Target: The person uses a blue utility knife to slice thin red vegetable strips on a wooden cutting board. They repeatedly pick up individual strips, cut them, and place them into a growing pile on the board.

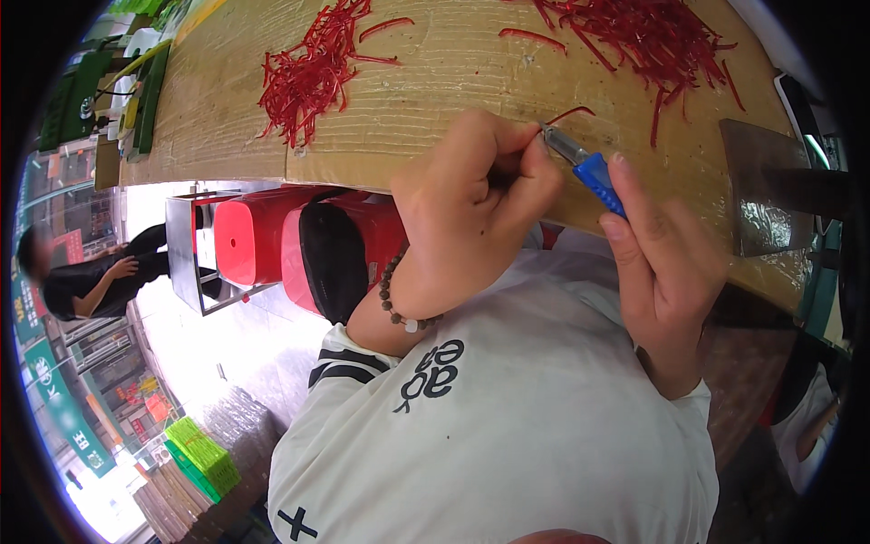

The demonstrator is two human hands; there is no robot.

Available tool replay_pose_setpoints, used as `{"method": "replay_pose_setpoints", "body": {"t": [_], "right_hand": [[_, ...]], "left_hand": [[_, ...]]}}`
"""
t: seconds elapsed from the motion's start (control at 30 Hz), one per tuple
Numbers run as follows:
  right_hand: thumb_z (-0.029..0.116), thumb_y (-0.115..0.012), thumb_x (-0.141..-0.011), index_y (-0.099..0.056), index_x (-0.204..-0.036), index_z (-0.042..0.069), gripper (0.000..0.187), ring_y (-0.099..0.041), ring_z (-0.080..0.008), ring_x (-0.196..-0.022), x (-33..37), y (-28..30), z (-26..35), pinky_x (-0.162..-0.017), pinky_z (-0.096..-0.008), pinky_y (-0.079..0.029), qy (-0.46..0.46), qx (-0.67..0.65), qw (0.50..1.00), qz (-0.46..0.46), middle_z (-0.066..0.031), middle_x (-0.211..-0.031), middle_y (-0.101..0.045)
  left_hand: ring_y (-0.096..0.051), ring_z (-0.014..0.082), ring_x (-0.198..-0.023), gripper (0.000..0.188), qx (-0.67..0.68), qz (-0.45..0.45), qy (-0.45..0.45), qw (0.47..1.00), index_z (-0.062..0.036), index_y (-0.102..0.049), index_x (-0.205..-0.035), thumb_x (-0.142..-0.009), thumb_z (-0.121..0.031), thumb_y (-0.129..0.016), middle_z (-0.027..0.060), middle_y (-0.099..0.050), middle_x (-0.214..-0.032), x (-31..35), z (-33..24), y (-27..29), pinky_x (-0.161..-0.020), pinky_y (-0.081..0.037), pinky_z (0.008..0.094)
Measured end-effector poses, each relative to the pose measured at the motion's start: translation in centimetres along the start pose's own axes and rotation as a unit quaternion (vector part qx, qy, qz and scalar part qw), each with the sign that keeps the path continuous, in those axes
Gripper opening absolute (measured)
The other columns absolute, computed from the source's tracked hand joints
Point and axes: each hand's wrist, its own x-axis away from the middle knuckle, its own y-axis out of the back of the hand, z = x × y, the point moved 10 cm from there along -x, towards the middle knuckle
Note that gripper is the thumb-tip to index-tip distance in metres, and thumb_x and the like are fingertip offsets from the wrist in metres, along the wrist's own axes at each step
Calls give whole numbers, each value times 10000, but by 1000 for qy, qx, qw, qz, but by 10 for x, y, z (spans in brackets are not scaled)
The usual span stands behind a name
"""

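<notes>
My left hand (476, 195), with a beaded bracelet on its wrist, is closed in a pinch above the table's near edge. What its fingertips hold is too small to make out. My right hand (669, 258) grips a small tool with a blue handle (598, 181) and a slim metal front end. The tool's tip meets the left fingertips. Just beyond that tip is a thin curved red strip (571, 112); I cannot tell whether it is held or lies on the table.
Piles of thin red strips lie on the brown table (444, 86), one at the left (313, 68) and one at the right (648, 36). A dark translucent panel (752, 190) stands at the right edge. Red stools (249, 238) are beyond the left edge; a person (100, 276) is farther off.
</notes>
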Motion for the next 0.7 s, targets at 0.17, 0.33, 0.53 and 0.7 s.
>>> {"method": "replay_pose_setpoints", "body": {"t": [0.17,0.33,0.53,0.7], "right_hand": [[47,-679,-813,-648,-1194,37,382,-414,-184,-515,5,1,0,-493,-322,-352,2,44,998,-50,-63,-630,-463],[68,-716,-794,-662,-1194,75,403,-409,-176,-486,5,8,-9,-463,-317,-367,-34,18,992,-118,-37,-613,-452],[26,-672,-836,-638,-1185,-16,353,-457,-155,-526,4,14,-11,-497,-274,-390,-23,-136,986,-95,-90,-681,-580],[26,-661,-840,-630,-1176,-46,346,-486,-163,-555,7,20,-8,-520,-267,-401,29,-150,980,-124,-108,-735,-628]], "left_hand": [[-623,148,-525,126,-33,-14,-61,998,-6,-591,-805,-755,3,-707,83,-619,-627,-2,-9,-3,-494,-475,238],[-629,121,-535,122,-29,-28,-23,999,0,-587,-813,-768,1,-700,81,-631,-622,0,-6,3,-507,-487,238],[-524,17,-595,52,10,-32,26,999,39,-587,-822,-857,43,-625,0,-593,-669,4,2,6,-532,-418,162],[-594,72,-583,49,-58,7,-47,997,31,-638,-844,-843,-16,-654,62,-644,-684,-23,-17,-2,-551,-460,208]]}}
